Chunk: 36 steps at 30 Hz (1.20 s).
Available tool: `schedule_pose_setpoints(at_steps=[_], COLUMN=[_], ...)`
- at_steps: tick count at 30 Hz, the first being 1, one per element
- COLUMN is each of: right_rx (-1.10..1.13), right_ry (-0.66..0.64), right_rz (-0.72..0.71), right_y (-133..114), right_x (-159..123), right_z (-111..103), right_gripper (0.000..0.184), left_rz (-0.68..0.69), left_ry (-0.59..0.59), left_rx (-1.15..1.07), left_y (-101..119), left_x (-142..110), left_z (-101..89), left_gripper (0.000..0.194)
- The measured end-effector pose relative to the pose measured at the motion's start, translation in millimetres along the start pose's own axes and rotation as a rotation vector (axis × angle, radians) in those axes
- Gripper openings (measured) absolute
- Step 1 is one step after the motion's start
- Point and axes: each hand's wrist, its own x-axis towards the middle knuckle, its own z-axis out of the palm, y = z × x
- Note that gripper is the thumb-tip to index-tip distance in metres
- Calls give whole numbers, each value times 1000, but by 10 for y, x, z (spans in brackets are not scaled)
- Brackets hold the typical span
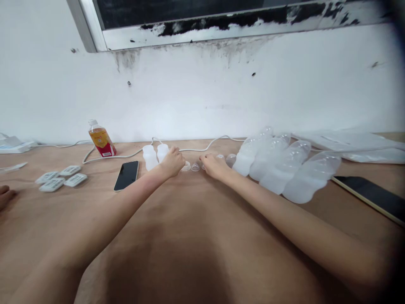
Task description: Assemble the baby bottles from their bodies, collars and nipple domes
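My left hand (173, 162) has its fingers curled together beside two frosted white bottles (150, 157) with wavy sides. It overlaps the nearer bottle, and what its fingers hold, if anything, is hidden. Just to its right lie a pale ring-like piece (186, 166) and a small clear dome cap (195, 167). The fingers of my right hand (215, 166) are pinched down at another small clear dome cap (203, 166), mostly covered by the fingertips. Behind and beside that hand sit more clear dome caps (230, 160).
Several frosted bottles with clear tops (294, 169) lie in a row at right, near a dark tablet (373, 196) and plastic bags (351, 145). Leftward are a phone (126, 175), a drink bottle (102, 140), small flat cases (52, 184), a white cable (205, 148) and another person's hand (5, 196).
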Motion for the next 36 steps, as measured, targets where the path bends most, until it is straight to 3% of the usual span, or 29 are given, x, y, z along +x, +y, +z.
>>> schedule_pose_setpoints(at_steps=[8, 14, 22, 30, 36], right_rx=[-9, 7, 33, 86, 134], right_ry=[26, 54, 18, 23, 52], right_rz=[-11, -82, -56, -55, -6], right_y=[8, -38, -18, -6, 52], right_x=[-38, 27, 62, 55, -25], right_z=[-51, -78, -10, 37, -97], right_gripper=[31, 28, 25, 22, 41], left_rz=[7, -22, 1, 25, -5], left_ry=[35, 46, -62, -133, -87], left_rx=[-39, -29, -8, -10, -16], left_y=[-24, -31, -65, -87, -115], left_x=[0, 15, 125, 139, -26], left_z=[137, 67, 43, 178, 84], left_gripper=[24, 24, 15, 16, 29])
